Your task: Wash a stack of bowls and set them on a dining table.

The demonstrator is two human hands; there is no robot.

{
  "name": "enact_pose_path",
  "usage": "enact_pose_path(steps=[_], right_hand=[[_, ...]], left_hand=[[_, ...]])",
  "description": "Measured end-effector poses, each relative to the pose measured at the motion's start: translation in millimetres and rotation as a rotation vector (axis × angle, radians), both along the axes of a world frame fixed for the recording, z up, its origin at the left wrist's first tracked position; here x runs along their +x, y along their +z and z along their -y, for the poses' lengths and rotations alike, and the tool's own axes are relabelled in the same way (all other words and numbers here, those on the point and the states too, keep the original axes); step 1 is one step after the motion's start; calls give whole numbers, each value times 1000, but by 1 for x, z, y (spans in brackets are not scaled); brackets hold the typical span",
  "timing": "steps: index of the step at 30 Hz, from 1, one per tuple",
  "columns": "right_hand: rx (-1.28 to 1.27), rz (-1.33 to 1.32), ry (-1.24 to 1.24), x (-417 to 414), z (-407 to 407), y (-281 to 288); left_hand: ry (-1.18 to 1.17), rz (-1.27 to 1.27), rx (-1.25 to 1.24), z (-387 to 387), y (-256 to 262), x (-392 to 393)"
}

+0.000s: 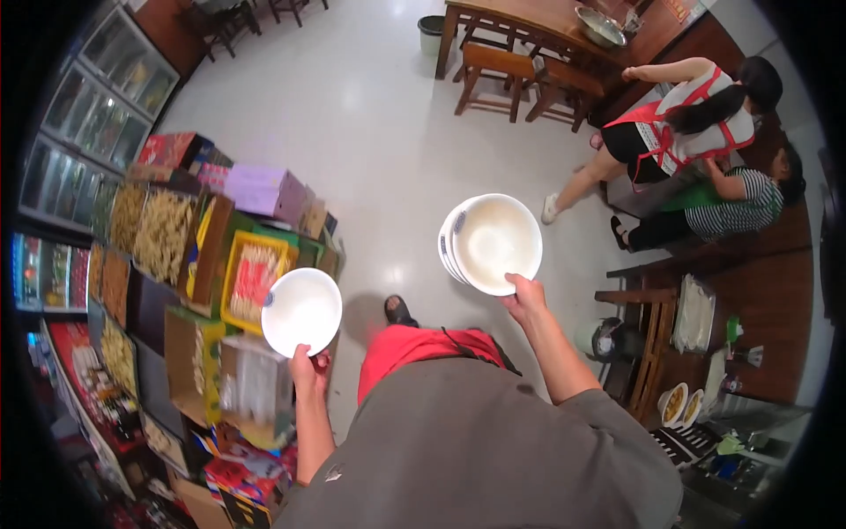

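Observation:
A single white bowl [302, 314] is held by its near rim in my left hand [308, 370], thumb on the edge and fingers beneath. It shows a small dark mark on its rim. My right hand [525, 297] grips a stack of white bowls [497, 244] at the lower right rim, with the thumb over the top bowl's edge. The stacked rims show at the left side; how many bowls lie below I cannot tell. The insides of the top bowl and the single bowl show no contents. Both hands are in front of my body, well apart, above the floor.
Cartons, a purple box [261, 190], a yellow crate [254, 281] and trays of dried goods [164, 231] crowd the left, before glass-door refrigerators [99, 99]. Two people in aprons stand at the right. Wooden stools [496, 66] and a table [529, 16] are farther off; filled bowls [674, 405] sit lower right.

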State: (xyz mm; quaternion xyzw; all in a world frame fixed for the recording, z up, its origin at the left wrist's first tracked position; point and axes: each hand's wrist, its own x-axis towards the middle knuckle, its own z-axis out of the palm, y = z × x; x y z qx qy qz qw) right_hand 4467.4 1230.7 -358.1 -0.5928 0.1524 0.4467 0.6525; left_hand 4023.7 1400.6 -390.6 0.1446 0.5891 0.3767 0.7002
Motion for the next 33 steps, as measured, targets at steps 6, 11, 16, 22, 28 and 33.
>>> enact_pose_path(steps=[6,11,16,22,28,33], right_hand=[[5,18,-77,68,-127,7],[58,109,-34,143,-245,-10],[48,116,48,214,-380,-29],[-62,17,190,301,-550,-7],[-1,-8,146,377,-686,-22],[51,17,-42,448,-782,-45]], left_hand=[[-239,3,224,-211,51,124],[-238,-41,268,-345,47,221],[-114,27,132,-419,17,272],[24,32,-23,-508,22,316],[41,-59,-69,-661,-28,368],[-110,-48,-7,-831,-24,470]])
